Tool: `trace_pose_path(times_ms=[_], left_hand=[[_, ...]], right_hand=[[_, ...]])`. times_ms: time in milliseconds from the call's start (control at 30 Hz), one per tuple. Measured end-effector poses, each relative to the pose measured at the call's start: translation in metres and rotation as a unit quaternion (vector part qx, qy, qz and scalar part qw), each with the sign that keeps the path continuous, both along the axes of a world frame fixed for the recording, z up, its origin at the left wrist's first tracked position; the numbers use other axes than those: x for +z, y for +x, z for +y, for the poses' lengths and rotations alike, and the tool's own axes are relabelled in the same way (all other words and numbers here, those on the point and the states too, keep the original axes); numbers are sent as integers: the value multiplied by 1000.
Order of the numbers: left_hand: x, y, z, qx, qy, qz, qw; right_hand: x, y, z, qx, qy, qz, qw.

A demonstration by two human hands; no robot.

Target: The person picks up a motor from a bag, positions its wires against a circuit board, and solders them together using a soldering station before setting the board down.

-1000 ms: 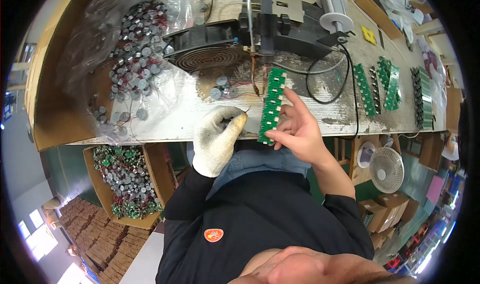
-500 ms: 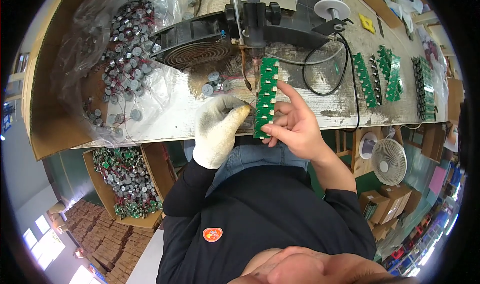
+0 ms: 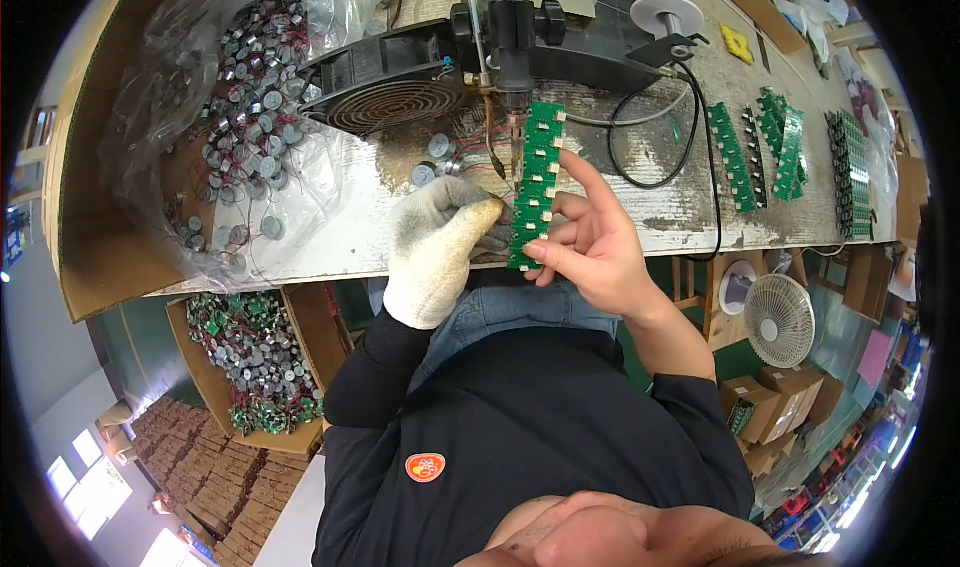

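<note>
My bare right hand (image 3: 597, 249) grips a long green circuit board strip (image 3: 537, 189) near its lower end, thumb on the face and index finger along the right edge. Small pale connectors line the strip, which leans slightly right at the top. In a whitish work glove, my left hand (image 3: 432, 252) is closed in a pinch against the strip's left edge. What its fingertips hold is hidden; thin reddish wires show close by. Just above the hands, a soldering station (image 3: 513, 42) points down, with a thin copper-coloured tube (image 3: 491, 132) beside the strip. Small round motors (image 3: 438, 147) lie beyond my glove.
A plastic bag of wired motors (image 3: 265, 97) fills a carton at left. A black fan (image 3: 395, 82) stands behind the motors. A solder spool (image 3: 665, 15) and black cable (image 3: 712, 167) are to the right, then more board strips (image 3: 733, 157). A carton (image 3: 310, 352) of parts sits below the table edge.
The strip has shifted slightly, its upper end tipping right and away from me. Both hands stay near the same spot, the right still gripping it. The loose motors have moved a little.
</note>
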State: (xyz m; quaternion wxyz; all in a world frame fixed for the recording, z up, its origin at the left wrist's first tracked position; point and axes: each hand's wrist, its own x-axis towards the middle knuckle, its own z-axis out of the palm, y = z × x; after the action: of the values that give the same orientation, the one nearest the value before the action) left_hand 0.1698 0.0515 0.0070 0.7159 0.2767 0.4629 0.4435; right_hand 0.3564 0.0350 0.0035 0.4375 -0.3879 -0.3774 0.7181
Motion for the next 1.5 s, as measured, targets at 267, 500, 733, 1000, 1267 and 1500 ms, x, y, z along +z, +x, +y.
trace_pose_path(times_ms=[267,500,733,1000,1267,1500], left_hand=[[-11,-1,-5,-5,40,73,996],[-9,-1,-5,-9,43,89,995],[-10,-2,-5,-20,55,94,994],[-8,-2,-3,-32,52,108,992],[-14,0,-3,-17,24,73,997],[-7,-10,-7,-33,105,172,979]], right_hand=[[-8,0,-6,3,2,-6,1000],[-6,1,-7,7,-3,1,1000],[-6,1,-9,7,2,-5,1000],[-3,0,-7,5,8,-8,1000],[-9,1,-8,1,-2,-9,1000],[-4,-2,-6,-6,-16,-30,999]])
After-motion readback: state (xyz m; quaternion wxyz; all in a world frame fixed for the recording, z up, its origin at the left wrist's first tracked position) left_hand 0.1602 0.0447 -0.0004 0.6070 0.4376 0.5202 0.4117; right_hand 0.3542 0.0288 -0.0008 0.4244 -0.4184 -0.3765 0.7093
